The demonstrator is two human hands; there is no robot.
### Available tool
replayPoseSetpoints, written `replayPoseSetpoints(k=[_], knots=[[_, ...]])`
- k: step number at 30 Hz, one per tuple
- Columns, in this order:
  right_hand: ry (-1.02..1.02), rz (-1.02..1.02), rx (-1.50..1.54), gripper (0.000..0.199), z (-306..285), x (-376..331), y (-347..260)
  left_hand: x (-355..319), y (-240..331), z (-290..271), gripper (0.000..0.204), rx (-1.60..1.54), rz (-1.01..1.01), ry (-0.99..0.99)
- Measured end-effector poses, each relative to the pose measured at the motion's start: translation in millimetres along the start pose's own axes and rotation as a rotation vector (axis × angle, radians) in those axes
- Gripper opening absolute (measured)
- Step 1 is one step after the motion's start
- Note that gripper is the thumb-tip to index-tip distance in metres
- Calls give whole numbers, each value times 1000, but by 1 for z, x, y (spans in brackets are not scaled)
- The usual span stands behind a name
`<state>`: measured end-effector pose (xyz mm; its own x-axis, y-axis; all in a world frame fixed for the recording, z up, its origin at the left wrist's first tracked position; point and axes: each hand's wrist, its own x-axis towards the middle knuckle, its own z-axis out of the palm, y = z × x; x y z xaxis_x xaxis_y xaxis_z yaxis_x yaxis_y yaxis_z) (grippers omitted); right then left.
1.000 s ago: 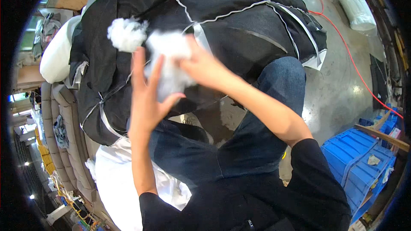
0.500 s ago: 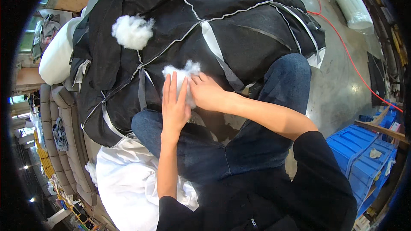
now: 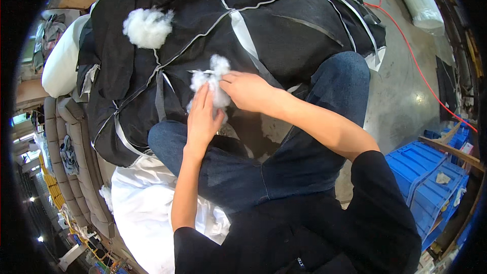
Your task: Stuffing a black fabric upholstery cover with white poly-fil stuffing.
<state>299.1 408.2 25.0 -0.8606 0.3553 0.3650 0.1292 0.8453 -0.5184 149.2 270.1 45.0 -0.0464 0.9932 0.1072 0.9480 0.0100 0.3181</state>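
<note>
A tuft of white fibre stuffing (image 3: 217, 73) is between my hands, above the near edge of a large black fabric cover (image 3: 299, 35). My left hand (image 3: 203, 116) has its long fingers close together against the tuft's lower left side, with the thumb opposite and fluff between. From the right, my right hand (image 3: 248, 90) pinches the tuft; its fingertips are partly hidden in the fibres. A second clump of stuffing (image 3: 148, 28) lies on the cover further left. Wavy grey-white seams (image 3: 203, 34) and a white strap (image 3: 244, 33) run across the black fabric.
White cloth (image 3: 147, 213) lies beside my left knee. Grey padded cushions (image 3: 76, 162) stand at the left. Blue crates (image 3: 426, 177) are at the right, and a red cable (image 3: 406, 45) crosses the concrete floor near a plastic-wrapped white roll (image 3: 416, 0).
Both hands have shifted slightly, and my left fingers have drawn closer together. The tuft looks looser and more pulled out upward. The whole view has moved a little.
</note>
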Motion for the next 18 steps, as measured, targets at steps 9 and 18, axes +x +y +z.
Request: replayPoseSetpoints(k=[9,18], knots=[[-274,47,255,19,-10,14,-3,21,-3,-7,86,47,34,-82],[22,326,-391,45,2,6,-15,-3,10,8,79,228,59,-107]])
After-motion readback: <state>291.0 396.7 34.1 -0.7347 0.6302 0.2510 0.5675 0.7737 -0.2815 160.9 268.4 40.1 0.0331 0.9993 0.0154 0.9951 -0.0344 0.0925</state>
